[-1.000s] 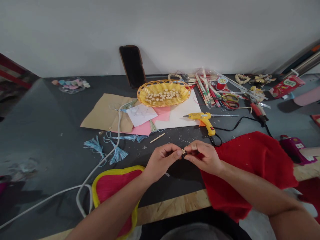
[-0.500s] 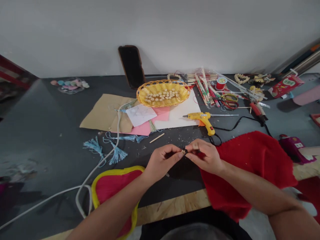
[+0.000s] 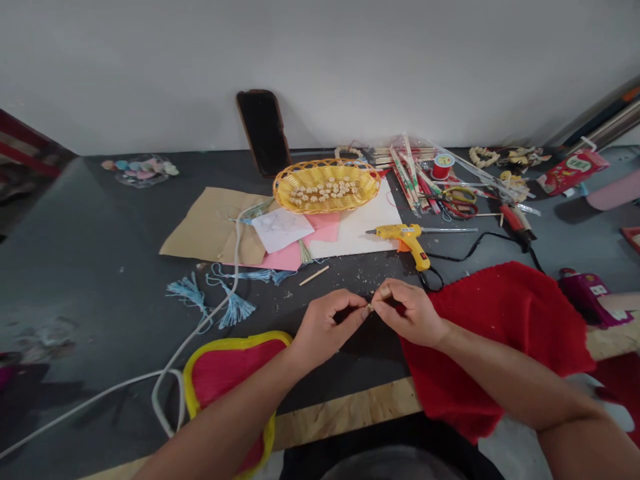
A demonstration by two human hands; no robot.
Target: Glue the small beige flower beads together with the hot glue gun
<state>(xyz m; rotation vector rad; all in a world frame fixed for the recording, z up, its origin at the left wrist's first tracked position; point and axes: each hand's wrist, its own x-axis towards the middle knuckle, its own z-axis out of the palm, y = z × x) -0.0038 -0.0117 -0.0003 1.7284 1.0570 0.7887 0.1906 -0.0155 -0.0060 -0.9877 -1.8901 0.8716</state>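
It looks like a craft workshop: a glue gun, scissors, red thread and blue tassels cover the table.

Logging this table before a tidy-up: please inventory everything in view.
Wall: one, pale grey, behind.
Table: one, dark grey, throughout.
Phone: one, black, against wall.
Basket: one, yellow, centre.
Flower-shaped pieces: many, cream, in basket.
Papers: several, brown, pink, white, near basket.
Tassels: several, mostly blue, left of centre.
Cable: one, white, left.
Yellow-edged panel: one, pink, front left.
Small pieces: several, pastel, back left.
Glue gun: one, yellow, mid right.
Scissors: one, red and yellow, back right.
Thread spool: one, red, back right.
Wrapped sticks: several, mixed, back right.
Drink carton: one, red, far right.
Cloth: one, red, front right.
Held piece: one, pale, at fingertips.
Left hand: one, bare, front centre.
Right hand: one, bare, front centre.
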